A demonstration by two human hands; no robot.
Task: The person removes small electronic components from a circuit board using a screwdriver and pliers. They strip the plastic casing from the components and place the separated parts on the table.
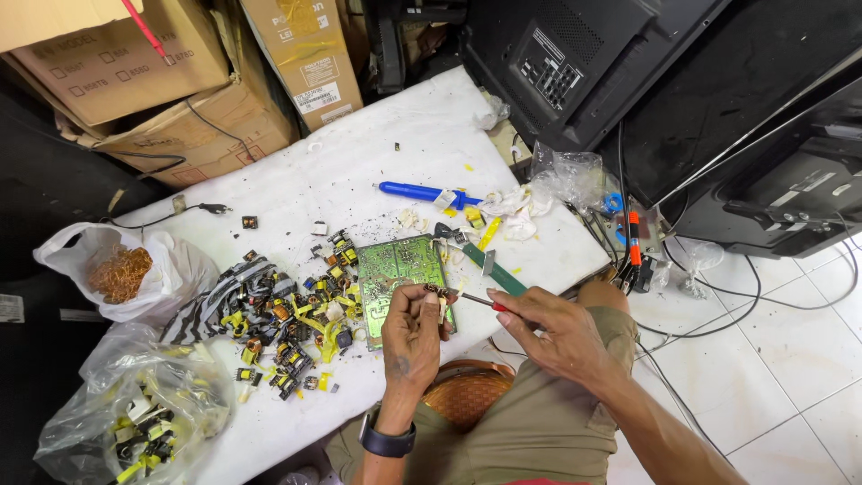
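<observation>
My left hand (411, 334) pinches a small coil-like component (437, 292) above the near edge of a green circuit board (398, 274) that lies on the white work surface (359, 171). My right hand (549, 332) grips a thin screwdriver (478, 302) with a red handle; its tip points left and meets the component. A dark watch sits on my left wrist.
A pile of small yellow-and-black transformers (287, 328) lies left of the board. A clear bag of the same parts (144, 413) and a white bag of copper wire (121, 269) sit further left. A blue tool (417, 191), a green-handled scraper (494, 268), cardboard boxes (171, 81) and black television backs (628, 72) surround.
</observation>
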